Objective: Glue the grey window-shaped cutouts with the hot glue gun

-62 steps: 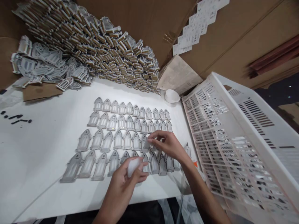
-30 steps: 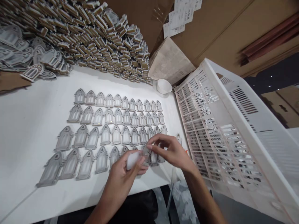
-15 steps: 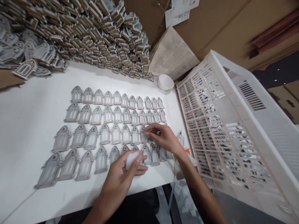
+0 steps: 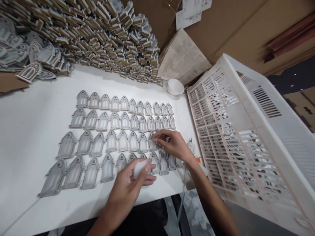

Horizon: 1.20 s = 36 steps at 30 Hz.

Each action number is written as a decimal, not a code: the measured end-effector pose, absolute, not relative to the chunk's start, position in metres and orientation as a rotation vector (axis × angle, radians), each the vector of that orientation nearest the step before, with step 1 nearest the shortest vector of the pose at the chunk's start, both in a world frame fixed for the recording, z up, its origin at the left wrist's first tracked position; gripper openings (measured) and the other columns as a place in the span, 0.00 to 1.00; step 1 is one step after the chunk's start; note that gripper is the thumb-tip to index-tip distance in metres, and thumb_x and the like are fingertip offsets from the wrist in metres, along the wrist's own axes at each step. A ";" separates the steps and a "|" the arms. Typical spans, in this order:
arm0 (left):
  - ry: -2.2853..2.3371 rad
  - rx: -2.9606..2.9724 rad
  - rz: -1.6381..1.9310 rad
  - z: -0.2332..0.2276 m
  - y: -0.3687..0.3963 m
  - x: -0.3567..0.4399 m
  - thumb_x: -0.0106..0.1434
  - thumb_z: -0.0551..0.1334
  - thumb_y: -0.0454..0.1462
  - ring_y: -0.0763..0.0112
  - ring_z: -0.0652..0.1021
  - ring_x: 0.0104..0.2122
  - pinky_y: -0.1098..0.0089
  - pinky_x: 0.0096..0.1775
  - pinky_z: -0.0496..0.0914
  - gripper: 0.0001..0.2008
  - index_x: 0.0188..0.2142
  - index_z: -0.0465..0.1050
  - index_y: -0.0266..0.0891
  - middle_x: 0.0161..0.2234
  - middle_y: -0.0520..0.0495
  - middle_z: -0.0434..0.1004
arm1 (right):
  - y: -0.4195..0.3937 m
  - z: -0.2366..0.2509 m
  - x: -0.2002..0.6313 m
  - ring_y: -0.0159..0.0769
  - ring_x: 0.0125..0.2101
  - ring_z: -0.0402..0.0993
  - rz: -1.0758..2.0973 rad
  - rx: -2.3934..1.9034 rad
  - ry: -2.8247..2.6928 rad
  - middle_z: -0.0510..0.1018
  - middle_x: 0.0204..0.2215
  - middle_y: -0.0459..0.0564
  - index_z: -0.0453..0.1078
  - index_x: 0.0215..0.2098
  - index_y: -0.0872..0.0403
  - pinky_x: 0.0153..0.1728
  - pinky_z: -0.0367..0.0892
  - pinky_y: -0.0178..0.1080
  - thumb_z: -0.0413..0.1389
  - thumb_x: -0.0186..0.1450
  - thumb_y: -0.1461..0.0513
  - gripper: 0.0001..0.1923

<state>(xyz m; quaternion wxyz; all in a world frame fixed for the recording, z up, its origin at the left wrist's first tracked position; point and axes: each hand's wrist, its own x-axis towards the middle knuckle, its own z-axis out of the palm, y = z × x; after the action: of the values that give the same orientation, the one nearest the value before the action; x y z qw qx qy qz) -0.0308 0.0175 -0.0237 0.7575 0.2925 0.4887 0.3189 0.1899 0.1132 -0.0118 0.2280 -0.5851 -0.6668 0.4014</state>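
Covering white table: 4 cutout rows

a small craft workshop is suggested: a huge heap of identical arch-shaped cutouts is piled far left, rows of cutouts are laid on a white worktable, with a plastic crate right and cardboard behind.

A white tabletop fills the view from 7 to 10 o'clock, its near edge running along the bottom. Brown cardboard sheets stand as a wall from 12 to 2 o'clock, with printed white paper fixed near 12. A white slotted plastic crate leans at 3 to 4 o'clock, darkness showing beyond it.
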 end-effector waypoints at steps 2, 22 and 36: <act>1.061 0.643 0.699 -0.024 0.017 -0.031 0.69 0.69 0.56 0.55 0.89 0.44 0.59 0.49 0.85 0.27 0.57 0.79 0.39 0.55 0.37 0.87 | 0.114 -0.013 0.190 0.36 0.33 0.78 1.099 -1.609 -1.844 0.87 0.36 0.46 0.84 0.43 0.48 0.36 0.68 0.38 0.67 0.70 0.59 0.05; 1.014 0.715 0.577 -0.016 0.020 -0.015 0.68 0.70 0.56 0.58 0.89 0.41 0.63 0.47 0.85 0.24 0.51 0.79 0.41 0.42 0.45 0.89 | 0.054 0.038 0.199 0.32 0.32 0.77 1.385 -1.601 -1.673 0.86 0.37 0.44 0.84 0.41 0.46 0.28 0.63 0.35 0.68 0.72 0.57 0.03; 1.062 0.747 0.479 -0.015 0.026 -0.020 0.71 0.64 0.59 0.56 0.89 0.46 0.61 0.52 0.83 0.27 0.59 0.78 0.44 0.55 0.41 0.87 | 0.094 0.006 0.218 0.33 0.33 0.79 0.991 -1.744 -1.714 0.89 0.39 0.43 0.85 0.44 0.47 0.28 0.66 0.35 0.64 0.72 0.61 0.06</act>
<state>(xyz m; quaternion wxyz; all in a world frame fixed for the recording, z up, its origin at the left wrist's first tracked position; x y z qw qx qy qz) -0.0205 0.0256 -0.0153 0.7700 0.3442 0.4896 0.2210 0.2179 0.0943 0.0061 0.2490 -0.6402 -0.6291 0.3638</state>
